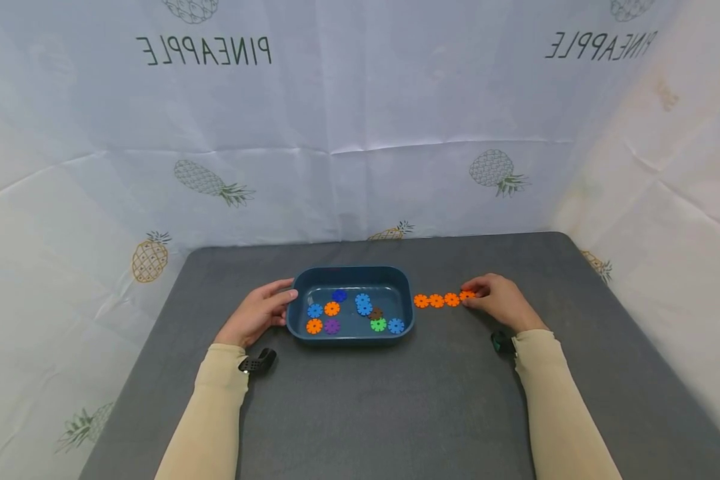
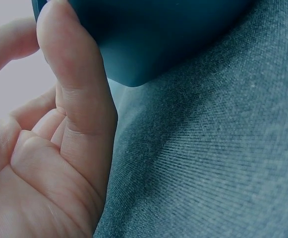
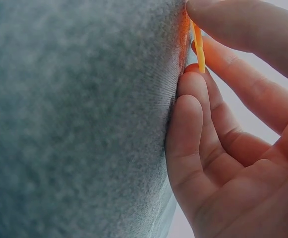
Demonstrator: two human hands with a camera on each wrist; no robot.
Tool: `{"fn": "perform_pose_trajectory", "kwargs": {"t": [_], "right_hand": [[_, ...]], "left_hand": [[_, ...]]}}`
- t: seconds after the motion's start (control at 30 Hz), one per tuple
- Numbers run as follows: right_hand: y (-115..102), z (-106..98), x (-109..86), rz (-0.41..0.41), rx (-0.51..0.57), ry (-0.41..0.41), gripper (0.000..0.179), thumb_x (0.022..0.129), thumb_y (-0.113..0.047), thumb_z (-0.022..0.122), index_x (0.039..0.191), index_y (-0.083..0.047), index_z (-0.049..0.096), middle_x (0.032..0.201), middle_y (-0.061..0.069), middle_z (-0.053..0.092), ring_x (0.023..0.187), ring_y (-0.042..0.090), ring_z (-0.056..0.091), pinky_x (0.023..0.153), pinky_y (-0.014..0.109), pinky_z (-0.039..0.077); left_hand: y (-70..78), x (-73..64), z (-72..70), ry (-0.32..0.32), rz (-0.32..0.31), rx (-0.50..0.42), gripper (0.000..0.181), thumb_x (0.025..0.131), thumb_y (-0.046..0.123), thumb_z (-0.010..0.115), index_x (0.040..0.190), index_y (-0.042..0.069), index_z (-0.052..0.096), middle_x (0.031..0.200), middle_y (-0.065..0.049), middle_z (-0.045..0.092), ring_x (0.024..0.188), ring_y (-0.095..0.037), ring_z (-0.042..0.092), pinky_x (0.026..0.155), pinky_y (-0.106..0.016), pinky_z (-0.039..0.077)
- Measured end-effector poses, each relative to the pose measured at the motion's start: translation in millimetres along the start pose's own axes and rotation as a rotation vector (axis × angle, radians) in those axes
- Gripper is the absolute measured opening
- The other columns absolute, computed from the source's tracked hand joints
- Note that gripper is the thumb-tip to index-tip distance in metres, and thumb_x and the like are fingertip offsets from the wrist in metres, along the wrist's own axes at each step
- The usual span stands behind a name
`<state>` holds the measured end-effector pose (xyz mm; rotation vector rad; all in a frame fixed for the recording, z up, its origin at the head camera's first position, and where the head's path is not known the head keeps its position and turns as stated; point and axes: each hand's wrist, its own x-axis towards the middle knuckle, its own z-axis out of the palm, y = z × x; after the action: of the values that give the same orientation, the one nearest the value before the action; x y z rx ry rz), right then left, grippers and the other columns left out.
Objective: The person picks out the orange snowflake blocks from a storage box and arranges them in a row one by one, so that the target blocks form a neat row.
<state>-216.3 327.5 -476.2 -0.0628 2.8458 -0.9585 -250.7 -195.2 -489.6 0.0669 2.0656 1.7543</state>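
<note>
A dark blue rectangular tray (image 1: 351, 341) stands on the table with several notched plastic discs inside. My left hand (image 1: 261, 312) holds it by its left end; in the left wrist view the thumb (image 2: 77, 94) lies against the tray's wall (image 2: 134, 64). Right of the tray, orange notched discs (image 1: 436, 301) run in a row on the table. At the row's far right end, my right hand (image 1: 501, 303) pinches an orange disc (image 1: 467, 295) between thumb and fingers. Seen from the right wrist, that disc (image 3: 199, 47) is edge-on, with the other fingertips on the table.
Inside the tray lie blue discs (image 1: 363, 305), orange ones (image 1: 315, 326), a purple one (image 1: 332, 327), a green one (image 1: 378, 325) and a brown one (image 1: 375, 313). A dark grey cloth covers the table (image 1: 384, 413). Pineapple-print curtains (image 1: 360, 187) hang behind and beside it.
</note>
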Motion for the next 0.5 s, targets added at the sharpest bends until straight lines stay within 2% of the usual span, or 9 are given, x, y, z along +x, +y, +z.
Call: {"fn": "perform_pose_trajectory", "kwargs": {"t": [0.5], "right_hand": [[1.7,-0.3,0.0,-0.004,0.004,-0.005,0.037,0.101,-0.024,0.079,0.134,-0.009,0.075,0.129,0.017,0.067,0.108,0.03,0.064,0.093,0.05,0.058]], "left_hand": [[1.4,-0.4,1.0,-0.003,-0.003,0.002,0.076,0.106,0.043,0.071,0.167,0.012,0.039,0.087,0.001,0.066,0.073,-0.011,0.062,0.072,-0.025,0.059]]}}
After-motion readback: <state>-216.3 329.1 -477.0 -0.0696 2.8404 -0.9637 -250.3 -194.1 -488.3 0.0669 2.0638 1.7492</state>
